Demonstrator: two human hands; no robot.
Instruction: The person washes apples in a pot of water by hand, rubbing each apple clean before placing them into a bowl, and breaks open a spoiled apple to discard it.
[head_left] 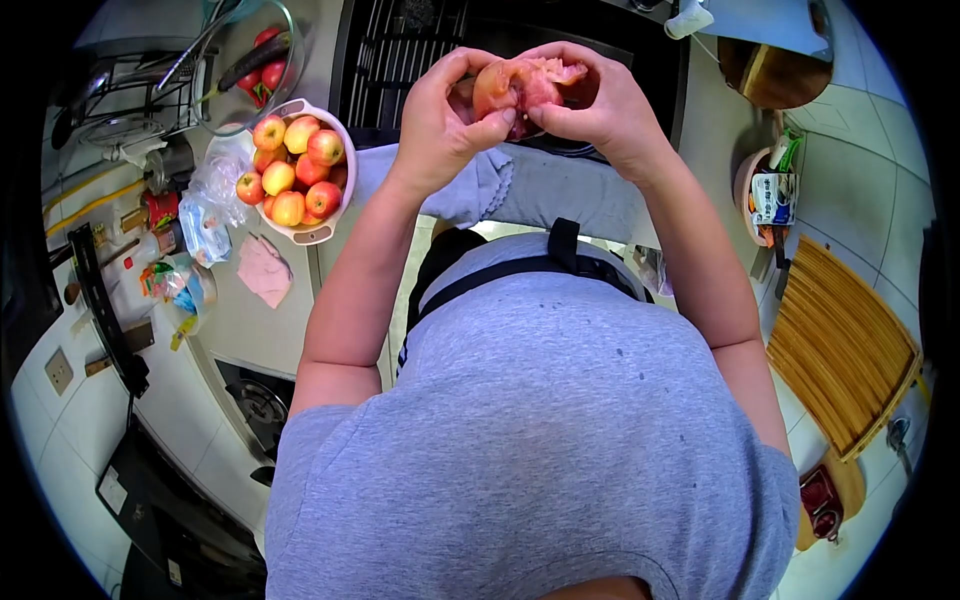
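A reddish-pink, wet-looking piece of food (518, 88), with a torn, uneven surface, is held up between both hands over the dark sink area (400, 50). On its left side my left hand (445, 125) curls round it, thumb pressed to its lower edge. From the right my right hand (600, 110) grips it too, with its thumb near the middle. Whether it is meat or peeled fruit I cannot tell. Below the hands a grey-blue cloth (560, 190) lies along the counter edge.
At the left stand a white basket (345, 190) of red-yellow apples and a glass bowl (296, 50) with an eggplant and red vegetables. A pink cloth (265, 270) and plastic bags (215, 185) lie nearby. Rightward are a slatted wooden board (845, 345) and a pink container (744, 200).
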